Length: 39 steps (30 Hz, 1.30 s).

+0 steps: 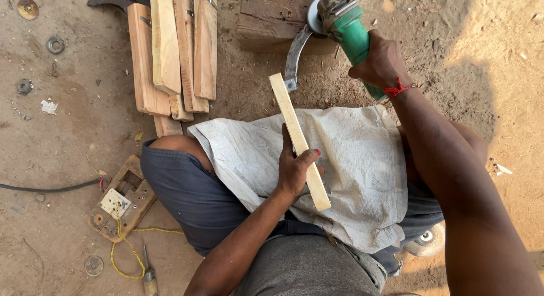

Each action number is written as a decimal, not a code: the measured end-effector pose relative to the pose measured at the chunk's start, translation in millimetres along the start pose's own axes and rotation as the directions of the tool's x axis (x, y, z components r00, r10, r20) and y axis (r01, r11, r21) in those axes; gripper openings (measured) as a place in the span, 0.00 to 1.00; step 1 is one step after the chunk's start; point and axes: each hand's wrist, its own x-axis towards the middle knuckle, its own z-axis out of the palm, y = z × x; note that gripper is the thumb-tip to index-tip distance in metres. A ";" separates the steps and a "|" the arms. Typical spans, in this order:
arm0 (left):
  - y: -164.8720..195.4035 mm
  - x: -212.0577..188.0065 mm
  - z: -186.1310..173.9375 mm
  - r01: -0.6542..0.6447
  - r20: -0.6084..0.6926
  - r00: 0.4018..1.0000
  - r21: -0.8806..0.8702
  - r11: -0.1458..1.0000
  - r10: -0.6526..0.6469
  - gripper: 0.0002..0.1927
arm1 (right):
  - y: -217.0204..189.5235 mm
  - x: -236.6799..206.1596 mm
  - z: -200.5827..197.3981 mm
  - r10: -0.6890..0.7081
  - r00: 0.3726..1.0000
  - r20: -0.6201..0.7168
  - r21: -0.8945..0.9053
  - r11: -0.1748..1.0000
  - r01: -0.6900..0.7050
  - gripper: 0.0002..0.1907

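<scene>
A pale wooden strip (298, 140) is gripped near its lower half by the left hand (296, 170), whose fingers are wrapped around it so that it is held slanted over a grey-white woven sack (351, 160) spread across the lap. The strip's upper end is pointed toward a green angle grinder (347, 30), which is clasped around its body by the right hand (382, 64), a red thread being worn at that wrist. The grinder's disc is held up and away from the strip, close to a curved metal piece (294, 55) lying against a dark wooden block (272, 18). On the dirt floor (73, 131) to the left, a stack of similar wooden slats (173, 52) is laid, and nearer the knee a wooden switch board (122, 199) with yellow wire (122, 253) is seen.
</scene>
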 end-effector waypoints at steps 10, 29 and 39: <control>-12.8 -6.6 12.6 -0.042 -0.017 0.999 -0.044 0.998 0.041 0.55 | -8.8 -3.8 -11.9 0.125 0.991 -0.052 0.021 0.992 -0.124 0.34; 0.1 -15.4 24.2 -0.036 -0.034 0.999 0.009 0.999 0.036 0.55 | -1.3 -1.2 -27.0 0.273 0.961 -0.042 0.051 0.961 -0.271 0.33; -2.8 -17.2 22.3 -0.078 -0.018 0.997 0.000 0.997 0.078 0.55 | -17.2 -2.3 -19.0 0.212 0.977 -0.021 0.033 0.977 -0.211 0.32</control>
